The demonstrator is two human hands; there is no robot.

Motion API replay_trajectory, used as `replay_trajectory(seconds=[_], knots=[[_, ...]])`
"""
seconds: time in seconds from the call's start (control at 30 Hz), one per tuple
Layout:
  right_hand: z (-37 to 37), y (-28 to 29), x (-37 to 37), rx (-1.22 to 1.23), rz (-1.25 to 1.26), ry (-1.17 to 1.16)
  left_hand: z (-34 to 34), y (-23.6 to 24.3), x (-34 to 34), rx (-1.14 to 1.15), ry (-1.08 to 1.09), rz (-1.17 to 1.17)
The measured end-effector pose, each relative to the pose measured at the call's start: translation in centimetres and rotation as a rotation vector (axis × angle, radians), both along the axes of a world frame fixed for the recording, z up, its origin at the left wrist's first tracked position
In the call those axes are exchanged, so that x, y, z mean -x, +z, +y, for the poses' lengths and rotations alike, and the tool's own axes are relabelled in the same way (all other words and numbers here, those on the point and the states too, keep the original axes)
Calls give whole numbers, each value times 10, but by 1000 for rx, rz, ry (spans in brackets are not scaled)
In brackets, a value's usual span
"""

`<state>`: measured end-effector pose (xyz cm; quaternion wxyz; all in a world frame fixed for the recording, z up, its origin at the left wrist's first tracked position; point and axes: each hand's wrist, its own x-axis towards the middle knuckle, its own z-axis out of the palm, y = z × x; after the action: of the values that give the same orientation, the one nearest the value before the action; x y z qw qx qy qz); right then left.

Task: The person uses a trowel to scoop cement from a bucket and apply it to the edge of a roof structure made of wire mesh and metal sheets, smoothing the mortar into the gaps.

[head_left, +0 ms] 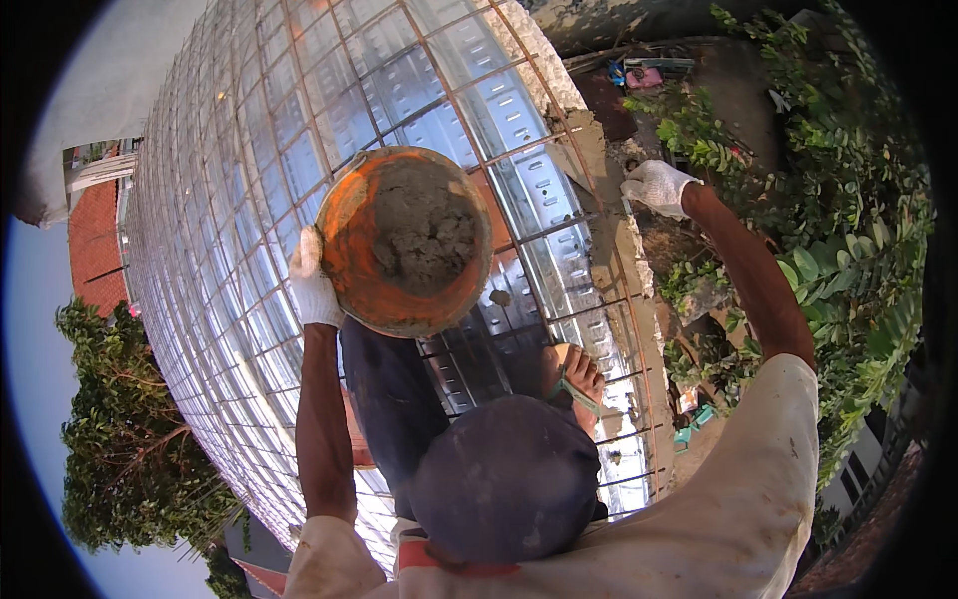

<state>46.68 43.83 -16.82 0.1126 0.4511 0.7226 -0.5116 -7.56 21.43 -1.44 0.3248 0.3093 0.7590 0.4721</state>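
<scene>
My left hand (314, 282), in a white knitted glove, grips the rim of an orange round basin (349, 245). Wet grey mortar (424, 225) lies heaped inside it, mostly toward its right side. The basin is held over a grid of thin rusty steel bars on shiny corrugated metal decking (509, 110). My right hand (656, 187), gloved as well, is closed beside the rough mortar edge (609, 220) of the deck. Whatever its curled fingers may hold is hidden.
My sandalled foot (579, 384) stands on the bars near the deck's right edge. Beyond that edge the ground drops away, with leafy green plants (838, 270) and rubble below. A tree (140, 429) and a red tiled roof (95, 245) show past the left side.
</scene>
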Motion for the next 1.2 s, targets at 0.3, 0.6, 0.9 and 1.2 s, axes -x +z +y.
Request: replay_trajectory(seconds=[0.3, 0.6, 0.9, 1.2], knots=[[-114, 21, -46, -66, -84, 5, 11, 14, -35, -95, 47, -92], [-265, 29, -151, -20, 25, -475, 13, -3, -22, -81, 107, -72], [-222, 178, 17, -529, 104, -301, 32, 67, -116, 51, -98, 366], [-130, 190, 144, -619, -149, 249, 13, 90, -142, 54, -262, 401]])
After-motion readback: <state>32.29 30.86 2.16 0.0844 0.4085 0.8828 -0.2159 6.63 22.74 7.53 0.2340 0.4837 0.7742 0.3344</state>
